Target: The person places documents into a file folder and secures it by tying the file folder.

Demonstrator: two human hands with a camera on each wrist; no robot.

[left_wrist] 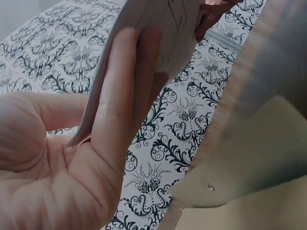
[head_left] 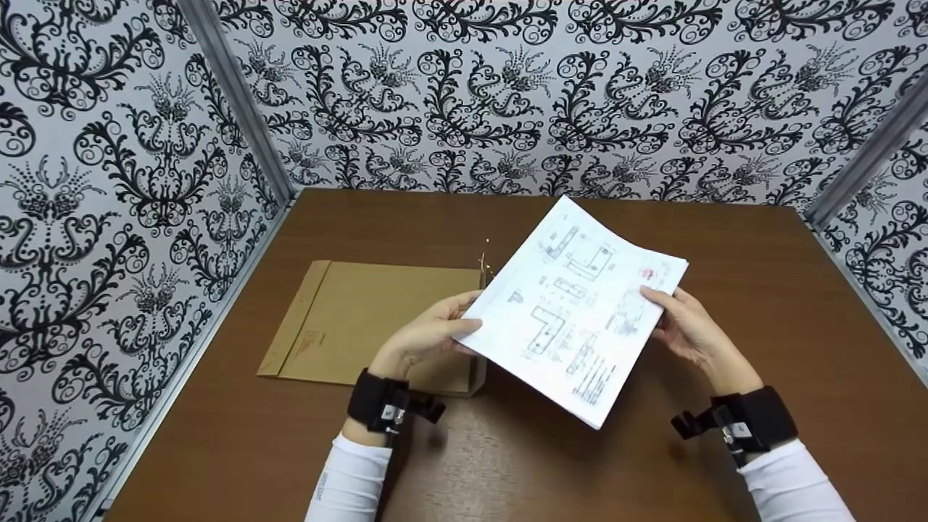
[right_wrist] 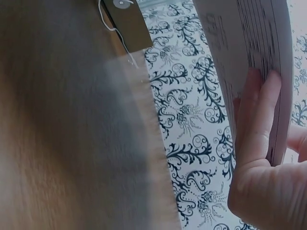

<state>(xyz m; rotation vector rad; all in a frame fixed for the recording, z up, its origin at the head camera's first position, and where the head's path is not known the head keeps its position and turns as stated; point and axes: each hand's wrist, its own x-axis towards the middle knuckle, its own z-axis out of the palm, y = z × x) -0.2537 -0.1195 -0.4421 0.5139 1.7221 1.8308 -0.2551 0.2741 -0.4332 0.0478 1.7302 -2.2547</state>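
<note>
A stack of white paper sheets (head_left: 580, 304) printed with technical drawings is held tilted above the table, both hands on it. At its left corner my left hand (head_left: 431, 330) pinches the sheets, thumb on top and fingers beneath. My right hand (head_left: 692, 333) grips the right edge the same way, its thumb near a red stamp mark. In the left wrist view the fingers (left_wrist: 115, 96) lie against the underside of the stack. The right wrist view shows the right fingers (right_wrist: 261, 110) under the sheets, which bear printed lines there too.
A brown kraft-paper envelope (head_left: 384, 312) lies on the wooden table (head_left: 544, 471), left of the stack, its right end gaping a little. A thin string (right_wrist: 115, 29) hangs from its fastener. Patterned walls (head_left: 507, 94) stand behind and at both sides.
</note>
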